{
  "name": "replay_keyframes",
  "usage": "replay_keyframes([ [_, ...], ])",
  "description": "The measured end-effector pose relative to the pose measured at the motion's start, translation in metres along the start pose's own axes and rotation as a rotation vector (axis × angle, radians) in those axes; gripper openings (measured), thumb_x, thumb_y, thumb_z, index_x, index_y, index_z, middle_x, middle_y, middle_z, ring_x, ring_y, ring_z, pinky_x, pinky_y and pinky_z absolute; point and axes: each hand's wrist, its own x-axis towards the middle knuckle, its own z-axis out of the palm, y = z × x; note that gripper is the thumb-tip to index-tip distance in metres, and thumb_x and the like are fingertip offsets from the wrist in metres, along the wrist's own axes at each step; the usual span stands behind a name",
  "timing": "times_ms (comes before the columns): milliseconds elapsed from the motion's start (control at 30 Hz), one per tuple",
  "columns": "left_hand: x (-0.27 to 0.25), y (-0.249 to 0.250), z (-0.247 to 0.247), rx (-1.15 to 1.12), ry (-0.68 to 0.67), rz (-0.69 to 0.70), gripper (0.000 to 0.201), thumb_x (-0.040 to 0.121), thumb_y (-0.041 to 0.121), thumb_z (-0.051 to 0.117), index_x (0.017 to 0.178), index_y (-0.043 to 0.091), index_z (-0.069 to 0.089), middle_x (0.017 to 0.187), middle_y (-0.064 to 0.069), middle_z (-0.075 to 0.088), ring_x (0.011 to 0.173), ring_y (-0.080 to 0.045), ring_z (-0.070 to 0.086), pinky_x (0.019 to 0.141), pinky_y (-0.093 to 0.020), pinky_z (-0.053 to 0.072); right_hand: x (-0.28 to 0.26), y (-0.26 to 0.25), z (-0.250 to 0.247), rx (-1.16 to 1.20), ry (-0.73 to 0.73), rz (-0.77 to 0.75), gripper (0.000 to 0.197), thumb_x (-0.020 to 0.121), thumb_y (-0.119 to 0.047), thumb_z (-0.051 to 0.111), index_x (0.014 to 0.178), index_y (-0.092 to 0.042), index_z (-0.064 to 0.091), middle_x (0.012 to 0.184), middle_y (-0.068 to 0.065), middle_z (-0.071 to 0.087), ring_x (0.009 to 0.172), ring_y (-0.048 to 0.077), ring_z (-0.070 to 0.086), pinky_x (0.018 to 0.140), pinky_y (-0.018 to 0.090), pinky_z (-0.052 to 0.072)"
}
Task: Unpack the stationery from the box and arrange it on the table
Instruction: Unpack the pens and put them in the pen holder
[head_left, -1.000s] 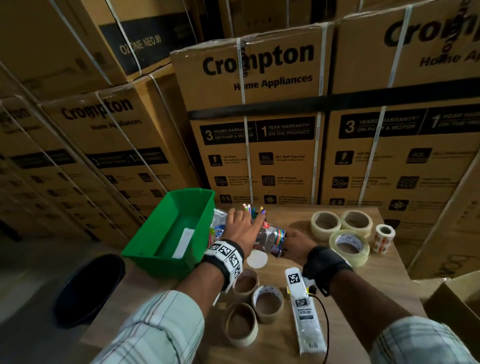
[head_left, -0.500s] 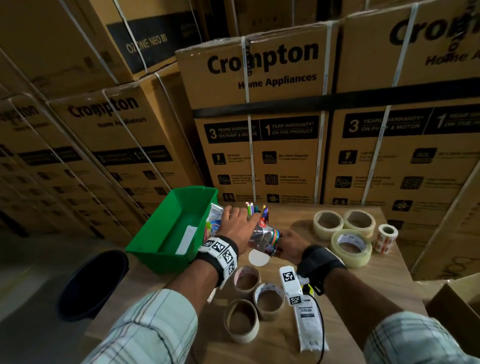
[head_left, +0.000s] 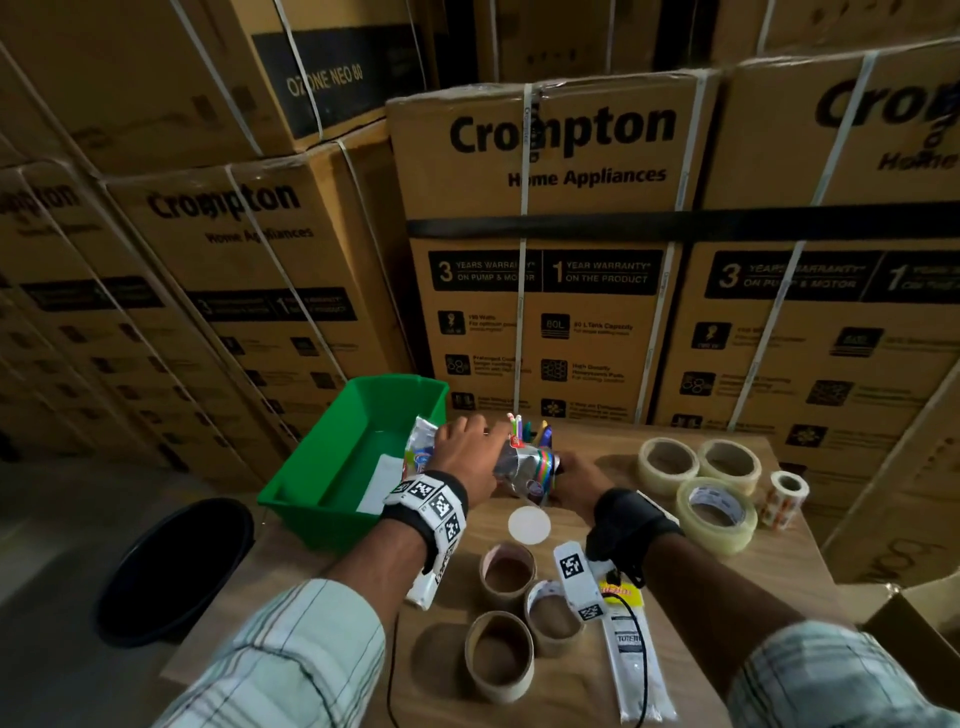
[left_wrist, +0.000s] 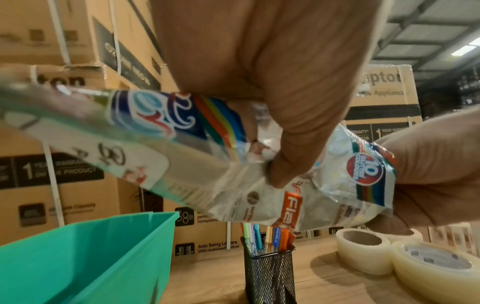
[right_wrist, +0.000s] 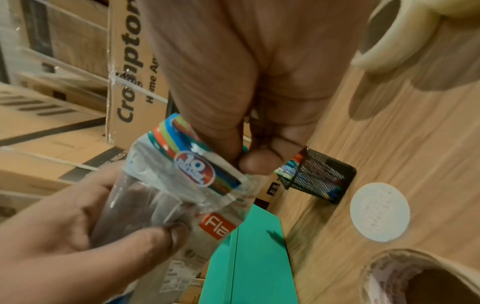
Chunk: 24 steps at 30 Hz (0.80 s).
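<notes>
Fingers (left_wrist: 283, 164) pinching crinkled glossy plastic packet (left_wrist: 259, 185)

Packet's (left_wrist: 233, 164) far end blurred

The table (head_left: 613, 525) is bounded at the back by stacked cartons (head_left: 540, 291) and at the left by the green bin (head_left: 332, 467), which is open from above. The pen holder (head_left: 530, 434) stands at the back edge, just right of the bin. Clear tape rolls (head_left: 717, 499) occupy the right side; brown rolls (head_left: 509, 613) and a long packet (head_left: 631, 660) occupy the near centre. Bare wood lies between holder and clear rolls, broken only by a white disc (head_left: 529, 525).
</notes>
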Motion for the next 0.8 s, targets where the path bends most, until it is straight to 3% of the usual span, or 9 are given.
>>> replay_keyframes([
  [100, -0.001, -0.018, 0.010, -0.151, -0.024, -0.036, 0.070, 0.081, 0.023, 0.069, 0.140, 0.026, 0.032, 0.134, -0.008, 0.046, 0.123, -0.028, 0.044, 0.103, -0.043, 0.041, 0.000, -0.013, -0.003, -0.141, -0.013, -0.084, 0.010, 0.081, -0.012, 0.066, 0.081, -0.021, 0.069, 0.085, 0.011, 0.072, 0.081, 0.028, 0.069, 0.079, 0.047, 0.058],
  [200, -0.004, -0.032, 0.026, -0.300, -0.028, -0.077, 0.070, 0.079, 0.028, 0.072, 0.138, 0.026, 0.034, 0.130, -0.006, 0.048, 0.115, -0.023, 0.051, 0.095, -0.037, 0.048, -0.007, -0.040, -0.017, -0.250, -0.026, -0.148, 0.018, 0.086, -0.012, 0.063, 0.076, -0.026, 0.066, 0.081, 0.006, 0.069, 0.074, 0.020, 0.068, 0.072, 0.038, 0.059],
  [300, -0.005, -0.040, 0.040, -0.412, -0.099, -0.135, 0.067, 0.078, 0.019, 0.072, 0.135, 0.022, 0.037, 0.128, -0.009, 0.050, 0.115, -0.026, 0.052, 0.099, -0.042, 0.048, -0.011, -0.066, -0.036, -0.257, -0.010, -0.172, 0.011, 0.089, -0.005, 0.060, 0.087, -0.010, 0.069, 0.074, 0.000, 0.065, 0.063, 0.007, 0.060, 0.060, 0.021, 0.053],
  [367, -0.005, -0.042, 0.049, -0.458, -0.150, -0.153, 0.064, 0.079, 0.023, 0.071, 0.133, 0.021, 0.037, 0.126, -0.009, 0.053, 0.112, -0.029, 0.055, 0.096, -0.044, 0.048, -0.009, -0.077, -0.051, -0.287, 0.038, -0.182, 0.012, 0.090, -0.005, 0.058, 0.094, -0.005, 0.069, 0.083, 0.005, 0.068, 0.071, 0.012, 0.061, 0.067, 0.024, 0.054],
  [433, -0.005, -0.042, 0.057, -0.482, -0.204, -0.142, 0.064, 0.078, 0.029, 0.071, 0.132, 0.021, 0.039, 0.125, -0.009, 0.055, 0.110, -0.029, 0.056, 0.094, -0.039, 0.048, -0.006, -0.087, -0.065, -0.293, 0.121, -0.201, 0.011, 0.090, -0.006, 0.058, 0.094, -0.009, 0.067, 0.091, 0.009, 0.068, 0.080, 0.018, 0.063, 0.073, 0.029, 0.054],
  [567, -0.006, -0.043, 0.074, -0.551, -0.292, -0.161, 0.073, 0.077, 0.033, 0.071, 0.139, 0.019, 0.034, 0.139, -0.012, 0.046, 0.125, -0.030, 0.048, 0.102, -0.038, 0.043, 0.004, -0.101, -0.083, -0.320, 0.315, -0.256, 0.011, 0.088, -0.005, 0.059, 0.088, -0.015, 0.064, 0.080, -0.003, 0.061, 0.068, 0.006, 0.057, 0.060, 0.014, 0.042],
  [633, -0.007, -0.045, 0.081, -0.567, -0.299, -0.173, 0.073, 0.079, 0.029, 0.070, 0.141, 0.016, 0.033, 0.141, -0.013, 0.044, 0.128, -0.030, 0.046, 0.104, -0.036, 0.041, 0.013, -0.102, -0.081, -0.334, 0.367, -0.245, 0.010, 0.088, -0.005, 0.058, 0.089, -0.013, 0.064, 0.081, -0.005, 0.061, 0.068, 0.002, 0.056, 0.059, 0.012, 0.040],
  [800, -0.006, -0.050, 0.096, -0.588, -0.328, -0.212, 0.072, 0.081, 0.037, 0.067, 0.141, 0.021, 0.031, 0.138, -0.012, 0.044, 0.125, -0.030, 0.049, 0.102, -0.034, 0.043, 0.044, -0.085, -0.055, -0.553, 0.408, -0.200, 0.011, 0.086, -0.007, 0.058, 0.089, -0.014, 0.066, 0.092, 0.001, 0.061, 0.081, 0.015, 0.057, 0.070, 0.022, 0.041],
])
